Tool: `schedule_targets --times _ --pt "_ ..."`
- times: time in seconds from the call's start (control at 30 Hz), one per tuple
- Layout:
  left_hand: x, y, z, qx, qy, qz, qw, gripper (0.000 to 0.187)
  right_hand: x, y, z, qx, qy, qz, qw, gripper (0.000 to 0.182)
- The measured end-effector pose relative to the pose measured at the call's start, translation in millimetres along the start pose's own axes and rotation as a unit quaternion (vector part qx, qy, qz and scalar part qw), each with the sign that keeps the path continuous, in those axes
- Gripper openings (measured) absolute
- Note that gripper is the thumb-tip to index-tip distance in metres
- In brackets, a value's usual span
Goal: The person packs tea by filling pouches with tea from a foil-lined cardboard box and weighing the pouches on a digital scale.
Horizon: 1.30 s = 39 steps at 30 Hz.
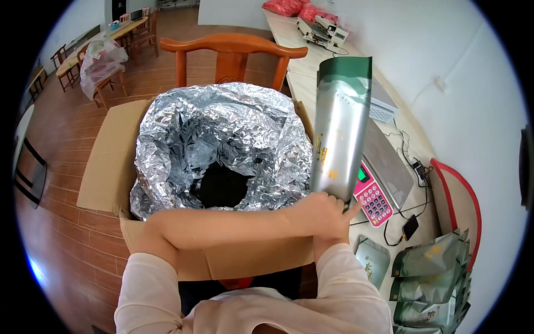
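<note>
A tall silver-and-green foil pouch (340, 133) stands nearly upright to the right of the cardboard box (108, 158). My left forearm crosses in front of the box, and my left hand (327, 211) is closed at the pouch's lower end. Just below it is my right hand (334, 238), mostly hidden by the left, so its grip cannot be made out. Crumpled silver foil liner (222, 100) fills the box, with dark material (222, 186) at its bottom. Beside the pouch is a scale with a pink keypad (375, 205) and a grey platform (392, 167).
Several green-silver pouches (428, 284) stand at the lower right; another pouch (372, 259) lies flat near the scale. A phone (410, 227) and cables are by the wall. A wooden chair (233, 44) is behind the box. A sealing machine (322, 33) sits farther back.
</note>
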<state>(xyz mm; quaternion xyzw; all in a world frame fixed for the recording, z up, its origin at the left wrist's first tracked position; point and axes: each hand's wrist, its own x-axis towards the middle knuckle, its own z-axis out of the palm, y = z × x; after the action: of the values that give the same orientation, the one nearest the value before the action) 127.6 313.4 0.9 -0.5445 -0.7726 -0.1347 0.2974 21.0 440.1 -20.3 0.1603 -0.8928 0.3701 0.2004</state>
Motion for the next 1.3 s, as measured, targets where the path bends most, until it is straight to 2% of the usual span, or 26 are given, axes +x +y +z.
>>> schedule_targets --times 0.07,0.17,0.23,0.27,0.33,0.4,0.43,0.47,0.53,0.67,0.73,0.8,0.9,0.93,1.0,1.07,1.13,1.17,1.23,1.27,1.3 --pt "-8.4 -4.8 19.4 -0.041 0.057 0.091 0.993 0.051 2.5 -0.8 2.4 -0.001 0.005 -0.012 1.000 0.024" --pt "-7.2 -21.4 -24.7 -0.046 0.023 0.095 0.994 0.045 16.9 3.2 6.0 -0.002 0.011 -0.025 1.000 0.024" --pt "5.1 -62.6 -56.4 0.003 0.143 0.010 0.990 0.040 23.9 5.8 3.9 -0.006 0.010 -0.024 1.000 0.024" --pt "7.8 -86.4 -64.9 -0.058 0.187 -0.098 0.976 0.036 26.4 7.5 6.2 -0.005 0.008 -0.023 1.000 0.025" --pt "12.0 -132.7 -90.2 -0.094 0.304 -0.180 0.931 0.036 33.3 10.4 7.4 -0.005 0.007 -0.019 1.000 0.025" --pt "6.3 -159.6 -103.7 -0.269 0.288 -0.242 0.886 0.043 34.2 13.5 10.0 -0.002 0.006 -0.014 1.000 0.025" --pt "0.5 -162.3 -111.6 -0.305 0.224 -0.252 0.891 0.048 31.6 14.3 7.7 -0.001 0.007 -0.009 1.000 0.025" --pt "-0.4 -161.6 -113.2 -0.303 0.220 -0.255 0.891 0.048 29.3 15.7 6.6 0.000 0.007 -0.003 1.000 0.025" --pt "-3.4 -159.8 -111.6 -0.380 0.149 -0.287 0.867 0.050 24.6 17.2 3.9 0.001 0.007 0.006 1.000 0.025" --pt "2.4 -156.5 -102.2 -0.395 0.161 -0.263 0.865 0.048 17.6 20.0 1.7 0.003 0.006 0.017 1.000 0.025" --pt "1.9 -163.3 -93.8 -0.391 0.164 -0.246 0.871 0.048 16.2 19.7 -1.0 0.000 0.007 0.016 1.000 0.025" --pt "1.8 -167.9 -83.2 -0.295 0.237 -0.185 0.907 0.054 16.2 20.0 -1.5 -0.001 0.008 0.013 1.000 0.026" --pt "3.4 -157.1 -76.0 -0.065 0.252 -0.192 0.946 0.077 15.8 17.7 -3.8 -0.005 0.012 0.010 1.000 0.026" --pt "5.1 -147.1 -73.6 -0.084 0.235 -0.172 0.953 0.087 16.2 16.5 -3.8 -0.006 0.013 0.007 1.000 0.026" --pt "3.1 -120.1 -65.1 -0.131 0.172 -0.130 0.968 0.095 15.6 12.6 -3.3 -0.010 0.016 -0.002 1.000 0.026" --pt "-5.0 -87.6 -61.9 -0.122 0.092 -0.111 0.982 0.103 12.5 8.8 -5.0 -0.013 0.016 -0.005 1.000 0.026" --pt "-12.6 -60.1 -47.7 -0.075 0.075 -0.134 0.985 0.103 10.3 5.9 -7.0 -0.019 0.018 -0.007 1.000 0.026" --pt "-11.8 -50.6 -41.8 -0.064 0.078 -0.139 0.985 0.103 7.9 4.4 -8.5 -0.022 0.018 -0.008 1.000 0.026" --pt "-5.9 -39.3 -38.4 -0.151 0.201 -0.221 0.942 0.098 5.8 0.8 -9.5 -0.028 0.020 -0.012 0.999 0.027" --pt "-4.0 -37.4 -41.6 -0.139 0.208 -0.226 0.941 0.098 3.3 -1.8 -10.9 -0.032 0.021 -0.014 0.999 0.027" --pt "-1.8 -34.6 -47.8 -0.146 0.201 -0.268 0.931 0.095 1.9 -4.6 -11.9 -0.036 0.021 -0.015 0.999 0.027"
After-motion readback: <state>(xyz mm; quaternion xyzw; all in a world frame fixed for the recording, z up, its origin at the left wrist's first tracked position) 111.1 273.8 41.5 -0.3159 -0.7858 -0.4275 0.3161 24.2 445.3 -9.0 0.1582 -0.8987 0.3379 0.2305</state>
